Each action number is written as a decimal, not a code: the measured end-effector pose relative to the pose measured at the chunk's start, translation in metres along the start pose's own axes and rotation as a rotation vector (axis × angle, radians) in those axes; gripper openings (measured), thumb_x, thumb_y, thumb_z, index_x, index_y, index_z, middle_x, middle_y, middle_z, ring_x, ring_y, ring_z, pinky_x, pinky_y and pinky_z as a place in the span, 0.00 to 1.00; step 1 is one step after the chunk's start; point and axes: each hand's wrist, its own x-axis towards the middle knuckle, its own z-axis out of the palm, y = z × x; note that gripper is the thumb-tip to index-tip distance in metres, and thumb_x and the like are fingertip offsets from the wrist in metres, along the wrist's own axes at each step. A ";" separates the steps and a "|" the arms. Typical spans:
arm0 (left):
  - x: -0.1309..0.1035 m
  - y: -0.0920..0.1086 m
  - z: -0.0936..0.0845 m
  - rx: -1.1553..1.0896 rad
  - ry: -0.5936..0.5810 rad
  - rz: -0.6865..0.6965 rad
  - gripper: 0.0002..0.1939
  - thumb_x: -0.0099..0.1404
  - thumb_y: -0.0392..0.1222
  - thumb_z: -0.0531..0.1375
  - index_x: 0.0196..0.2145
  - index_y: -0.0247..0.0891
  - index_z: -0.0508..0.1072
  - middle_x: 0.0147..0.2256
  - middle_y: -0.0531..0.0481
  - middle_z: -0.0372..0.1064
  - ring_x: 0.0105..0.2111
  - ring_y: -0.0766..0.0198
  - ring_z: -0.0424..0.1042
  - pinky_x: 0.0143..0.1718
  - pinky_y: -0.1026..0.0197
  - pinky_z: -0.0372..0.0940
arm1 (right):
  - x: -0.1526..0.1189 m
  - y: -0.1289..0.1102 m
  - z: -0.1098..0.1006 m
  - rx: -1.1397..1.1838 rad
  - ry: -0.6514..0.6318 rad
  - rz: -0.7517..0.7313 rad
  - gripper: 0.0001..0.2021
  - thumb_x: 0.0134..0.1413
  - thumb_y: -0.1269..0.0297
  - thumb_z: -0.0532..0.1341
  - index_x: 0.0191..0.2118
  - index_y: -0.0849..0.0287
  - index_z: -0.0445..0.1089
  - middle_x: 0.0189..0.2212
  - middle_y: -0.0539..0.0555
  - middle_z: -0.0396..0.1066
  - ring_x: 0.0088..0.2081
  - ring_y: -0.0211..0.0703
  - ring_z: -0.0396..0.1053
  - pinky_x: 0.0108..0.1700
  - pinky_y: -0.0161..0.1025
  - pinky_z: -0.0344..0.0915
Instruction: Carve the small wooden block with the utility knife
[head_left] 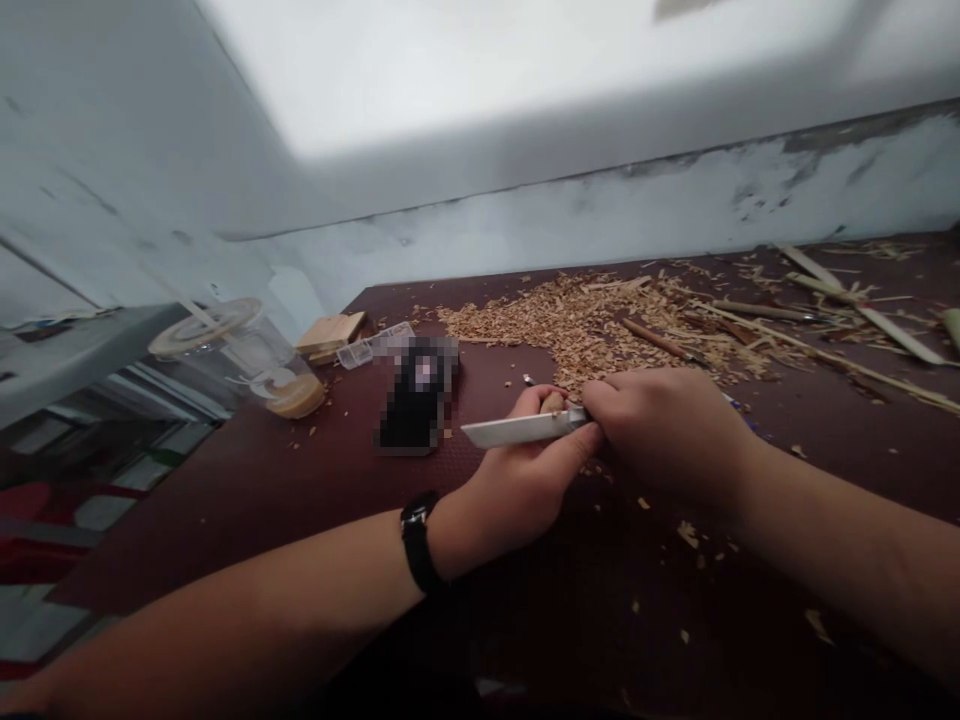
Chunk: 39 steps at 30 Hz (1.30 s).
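Note:
My right hand [664,425] is wrapped round the handle of a knife [514,430], whose pale flat blade points left across my left hand [517,480]. The handle itself is mostly hidden in the fist. Between the closed fingers of my left hand, just behind the blade, shows a small rounded piece of wood [553,402]. The left thumb presses close to the base of the blade. Both hands meet above the dark red table [322,520], in front of a spread of wood shavings [592,310].
A blurred black phone-like object [416,395] lies left of my hands. Beyond it are a clear plastic case [375,345], wooden blocks [332,335] and a plastic cup [247,360] with a straw. To the right lie a wooden-handled tool [660,338], another tool [765,310] and strips [870,310].

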 end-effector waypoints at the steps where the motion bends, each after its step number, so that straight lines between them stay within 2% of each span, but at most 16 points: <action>1: 0.002 -0.001 0.001 -0.002 0.013 0.001 0.08 0.71 0.44 0.62 0.41 0.38 0.67 0.37 0.52 0.67 0.36 0.65 0.66 0.40 0.62 0.64 | -0.001 -0.002 0.000 0.006 -0.013 0.027 0.08 0.55 0.74 0.56 0.29 0.57 0.70 0.26 0.57 0.76 0.28 0.50 0.75 0.27 0.41 0.47; 4: 0.007 -0.006 0.006 -0.009 0.046 0.007 0.11 0.70 0.44 0.64 0.35 0.39 0.66 0.32 0.54 0.66 0.33 0.66 0.65 0.37 0.62 0.64 | -0.006 -0.007 -0.001 0.020 -0.048 0.125 0.11 0.54 0.78 0.54 0.28 0.57 0.71 0.26 0.58 0.77 0.28 0.52 0.77 0.27 0.41 0.50; 8: 0.009 -0.011 0.009 0.004 0.078 -0.004 0.12 0.72 0.49 0.62 0.40 0.37 0.69 0.37 0.48 0.72 0.36 0.63 0.70 0.40 0.59 0.69 | -0.012 -0.007 -0.002 0.055 -0.074 0.191 0.14 0.57 0.78 0.52 0.30 0.59 0.73 0.25 0.60 0.76 0.27 0.52 0.77 0.26 0.41 0.50; 10: 0.009 -0.010 0.006 0.026 0.024 0.009 0.13 0.72 0.50 0.62 0.40 0.36 0.70 0.37 0.47 0.73 0.37 0.61 0.71 0.42 0.57 0.70 | -0.013 -0.004 -0.001 0.095 -0.086 0.184 0.11 0.60 0.73 0.54 0.31 0.59 0.74 0.25 0.61 0.76 0.27 0.52 0.76 0.26 0.41 0.51; 14: 0.009 -0.003 -0.010 0.073 -0.170 0.069 0.11 0.69 0.47 0.65 0.36 0.36 0.72 0.37 0.47 0.73 0.41 0.59 0.73 0.49 0.55 0.70 | -0.010 0.004 0.001 0.251 -0.120 0.116 0.09 0.62 0.62 0.59 0.37 0.57 0.76 0.33 0.59 0.80 0.33 0.49 0.77 0.32 0.40 0.59; 16: 0.008 0.001 -0.019 0.095 -0.274 0.068 0.12 0.67 0.44 0.67 0.45 0.36 0.74 0.43 0.45 0.75 0.48 0.54 0.74 0.55 0.52 0.70 | -0.008 0.008 0.002 0.347 -0.137 0.079 0.11 0.63 0.58 0.61 0.40 0.56 0.78 0.37 0.59 0.82 0.35 0.48 0.77 0.35 0.40 0.63; 18: 0.008 0.005 -0.029 0.134 -0.369 0.048 0.22 0.64 0.42 0.69 0.54 0.37 0.72 0.50 0.43 0.75 0.54 0.50 0.73 0.60 0.48 0.68 | -0.005 0.010 0.004 0.436 -0.146 0.057 0.12 0.63 0.54 0.62 0.42 0.56 0.78 0.40 0.58 0.82 0.37 0.48 0.77 0.37 0.40 0.64; 21: 0.009 0.006 -0.043 0.198 -0.458 0.023 0.36 0.64 0.43 0.70 0.66 0.40 0.63 0.63 0.40 0.68 0.66 0.46 0.65 0.68 0.43 0.60 | -0.003 0.014 0.008 0.552 -0.144 0.041 0.16 0.62 0.51 0.63 0.50 0.52 0.79 0.42 0.53 0.83 0.38 0.47 0.78 0.39 0.39 0.66; 24: 0.013 0.005 -0.053 0.237 -0.527 0.030 0.43 0.65 0.45 0.70 0.72 0.42 0.56 0.69 0.41 0.61 0.70 0.47 0.61 0.71 0.46 0.57 | -0.003 0.018 0.012 0.714 -0.137 -0.001 0.21 0.64 0.51 0.63 0.61 0.44 0.74 0.45 0.47 0.83 0.40 0.44 0.78 0.41 0.38 0.67; 25: 0.015 0.005 -0.055 0.250 -0.533 0.021 0.43 0.65 0.46 0.70 0.71 0.43 0.57 0.69 0.41 0.61 0.70 0.46 0.61 0.71 0.45 0.57 | -0.003 0.020 0.014 0.766 -0.138 -0.010 0.20 0.64 0.52 0.63 0.60 0.43 0.75 0.45 0.47 0.83 0.40 0.43 0.78 0.40 0.38 0.67; 27: 0.019 0.004 -0.057 0.260 -0.496 -0.021 0.40 0.62 0.44 0.71 0.68 0.42 0.64 0.67 0.41 0.65 0.68 0.44 0.63 0.70 0.44 0.59 | -0.002 0.024 0.018 0.834 -0.143 -0.004 0.15 0.64 0.52 0.63 0.52 0.48 0.79 0.40 0.48 0.82 0.36 0.43 0.76 0.36 0.38 0.65; 29: 0.021 0.004 -0.057 0.168 -0.414 -0.097 0.38 0.59 0.41 0.71 0.66 0.42 0.68 0.64 0.42 0.69 0.65 0.43 0.65 0.67 0.46 0.62 | 0.000 0.029 0.022 0.844 -0.142 0.014 0.13 0.63 0.51 0.64 0.42 0.53 0.78 0.33 0.49 0.79 0.31 0.41 0.72 0.32 0.38 0.62; 31: 0.024 0.003 -0.056 0.026 -0.330 -0.172 0.39 0.57 0.37 0.68 0.66 0.42 0.67 0.60 0.43 0.72 0.61 0.45 0.70 0.60 0.49 0.67 | 0.002 0.034 0.025 0.828 -0.119 0.040 0.14 0.63 0.49 0.63 0.37 0.55 0.74 0.30 0.49 0.75 0.29 0.40 0.68 0.30 0.38 0.60; 34: 0.027 0.000 -0.056 -0.059 -0.265 -0.212 0.36 0.57 0.35 0.63 0.64 0.40 0.68 0.57 0.42 0.73 0.55 0.48 0.73 0.53 0.52 0.69 | 0.005 0.043 0.029 0.822 -0.091 0.085 0.17 0.64 0.46 0.60 0.35 0.55 0.69 0.29 0.49 0.71 0.29 0.39 0.64 0.30 0.38 0.58; 39: 0.029 -0.006 -0.059 -0.045 -0.226 -0.206 0.31 0.57 0.37 0.62 0.60 0.39 0.72 0.58 0.42 0.73 0.57 0.47 0.71 0.56 0.51 0.66 | 0.007 0.047 0.037 0.804 -0.077 0.129 0.17 0.68 0.47 0.56 0.35 0.55 0.67 0.30 0.50 0.71 0.31 0.40 0.65 0.32 0.39 0.60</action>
